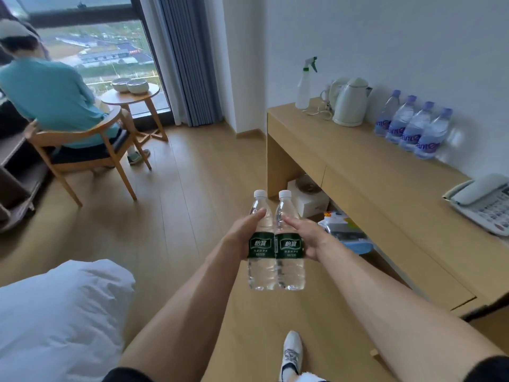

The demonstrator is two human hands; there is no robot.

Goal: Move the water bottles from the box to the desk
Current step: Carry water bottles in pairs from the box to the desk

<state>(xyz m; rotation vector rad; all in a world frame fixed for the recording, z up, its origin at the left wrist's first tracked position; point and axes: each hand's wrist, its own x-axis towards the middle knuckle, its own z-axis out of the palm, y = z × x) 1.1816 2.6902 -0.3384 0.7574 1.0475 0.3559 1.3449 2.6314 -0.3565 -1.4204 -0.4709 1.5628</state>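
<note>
Clear plastic, green-labelled: two water bottles, left bottle (261,244) gripped at the label by the left hand (242,232), right bottle (289,244) likewise by the right hand (305,238), fingers curled round each, both upright, touching side by side, carried in mid-air over the wood floor. Surroundings: table (358,166) to the right, well apart from the bottles, bearing a kettle (351,102), spray bottle (304,84), four purple-capped bottles (413,128) along the wall and a telephone (484,202). Risk, judged: smooth, pressed-together bottles may slip, or tip neighbours when set down close.
</note>
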